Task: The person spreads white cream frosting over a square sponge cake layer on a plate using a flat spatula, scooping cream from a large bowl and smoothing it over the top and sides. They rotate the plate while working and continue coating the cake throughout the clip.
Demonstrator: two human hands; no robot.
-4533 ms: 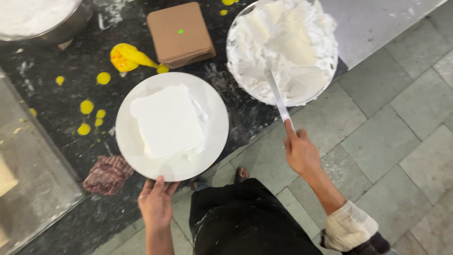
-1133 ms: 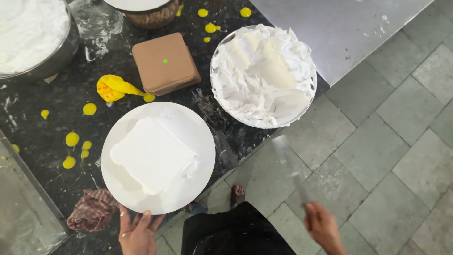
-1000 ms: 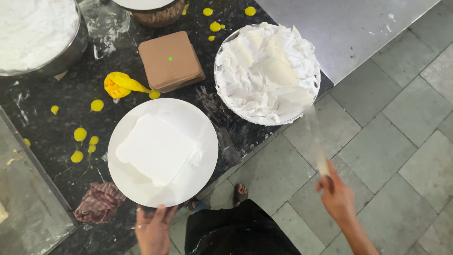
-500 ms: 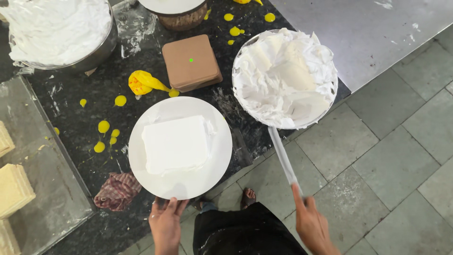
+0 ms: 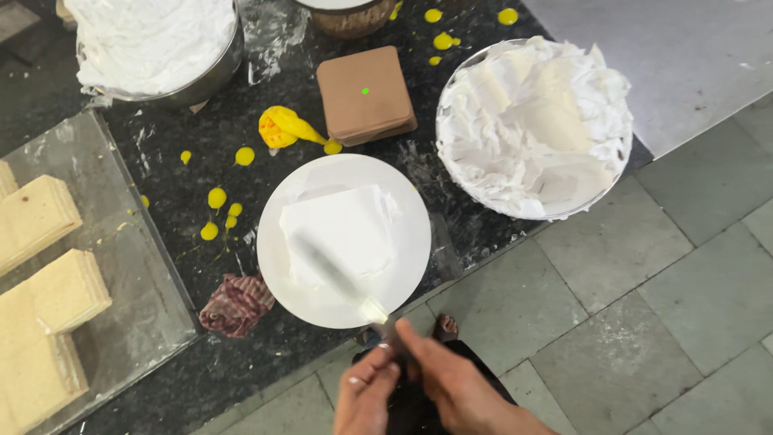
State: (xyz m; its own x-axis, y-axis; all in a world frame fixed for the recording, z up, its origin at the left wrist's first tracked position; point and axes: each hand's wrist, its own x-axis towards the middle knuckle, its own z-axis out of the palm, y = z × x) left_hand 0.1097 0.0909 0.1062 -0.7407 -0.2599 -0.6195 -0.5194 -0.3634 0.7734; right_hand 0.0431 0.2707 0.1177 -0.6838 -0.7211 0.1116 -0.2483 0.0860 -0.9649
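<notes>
A square cake [image 5: 342, 229] coated in white cream sits on a round white plate [image 5: 407, 242] on the dark counter. A long spatula [image 5: 332, 272] lies across the cake, its blade blurred, its handle pointing toward me. My right hand [image 5: 455, 387] grips the handle just past the plate's near edge. My left hand [image 5: 364, 396] is pressed beside it, fingers curled on the same handle. A metal bowl [image 5: 444, 161] heaped with white cream stands to the right of the plate.
A second metal bowl of cream [image 5: 153, 40] stands at the top left. Behind the plate lie a stack of brown square boards [image 5: 366, 95], a yellow piping bag [image 5: 282, 127] and yellow drops. A reddish cloth [image 5: 237, 304] lies left of the plate. A glass tray [image 5: 153, 274] holds sponge slabs [image 5: 48, 294]. Grey tiled floor lies to the right.
The spatula has swung from beside the cream bowl onto the cake. My left hand has left the plate's rim and joined my right hand at the handle.
</notes>
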